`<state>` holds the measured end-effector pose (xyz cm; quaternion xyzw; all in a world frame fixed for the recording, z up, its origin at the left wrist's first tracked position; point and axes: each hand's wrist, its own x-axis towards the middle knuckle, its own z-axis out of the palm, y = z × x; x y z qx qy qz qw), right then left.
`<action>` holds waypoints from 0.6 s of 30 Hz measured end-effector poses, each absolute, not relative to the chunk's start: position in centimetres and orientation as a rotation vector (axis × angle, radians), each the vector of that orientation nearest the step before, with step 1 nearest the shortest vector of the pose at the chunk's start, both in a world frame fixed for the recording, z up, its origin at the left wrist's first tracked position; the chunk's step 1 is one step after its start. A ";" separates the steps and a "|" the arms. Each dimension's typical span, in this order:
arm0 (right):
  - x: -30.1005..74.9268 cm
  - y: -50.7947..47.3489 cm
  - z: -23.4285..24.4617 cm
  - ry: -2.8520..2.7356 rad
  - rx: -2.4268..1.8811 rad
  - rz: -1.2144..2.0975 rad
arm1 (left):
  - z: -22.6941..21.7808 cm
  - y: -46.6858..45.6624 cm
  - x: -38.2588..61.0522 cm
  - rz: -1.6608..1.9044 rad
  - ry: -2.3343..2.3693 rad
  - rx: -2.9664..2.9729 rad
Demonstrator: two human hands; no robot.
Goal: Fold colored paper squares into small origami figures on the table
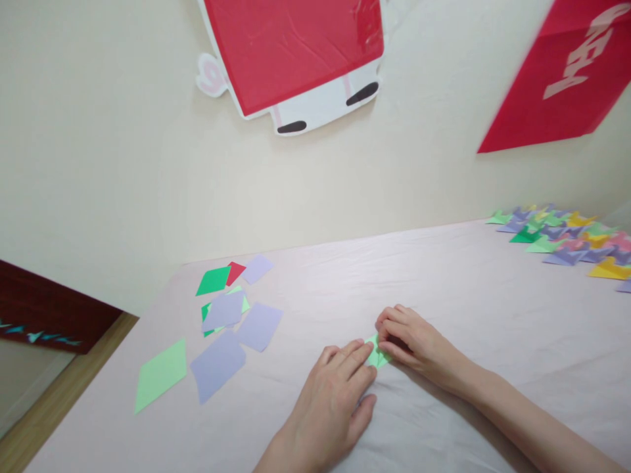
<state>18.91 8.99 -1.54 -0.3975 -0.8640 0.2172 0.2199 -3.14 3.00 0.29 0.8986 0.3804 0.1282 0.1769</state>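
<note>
A small folded piece of light green paper (pixel 376 356) lies on the white cloth between my hands, partly covered by both. My left hand (pixel 338 394) lies flat, its fingers stretched out and their tips pressing the paper's left side. The thumb of that hand stands apart on the cloth. My right hand (pixel 407 337) has its fingers curled and pinched at the paper's right edge. Exactly how the paper is folded is hidden beneath the fingers.
Loose square sheets lie at the left, among them a light green sheet (pixel 162 376), a purple sheet (pixel 218 366) and a dark green sheet (pixel 213 281). Several folded paper pieces (pixel 562 236) stand at the far right. A wall (pixel 345 184) borders the cloth-covered table (pixel 320 282).
</note>
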 end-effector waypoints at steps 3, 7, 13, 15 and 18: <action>18.5 8.9 -1.7 -2.388 -1.143 0.544 | 0.2 3.1 -3.1 0.376 1.074 2.551; 18.2 8.6 -1.9 -2.389 -1.140 0.478 | 0.2 3.1 -3.0 0.391 1.073 2.556; 18.0 8.4 -2.4 -2.351 -1.125 0.423 | 0.4 3.2 -3.0 0.361 1.069 2.538; 18.0 8.5 -2.4 -2.344 -1.124 0.413 | 0.5 3.2 -3.0 0.349 1.061 2.544; 18.0 8.4 -2.3 -2.339 -1.129 0.415 | 0.6 3.3 -2.9 0.350 1.061 2.548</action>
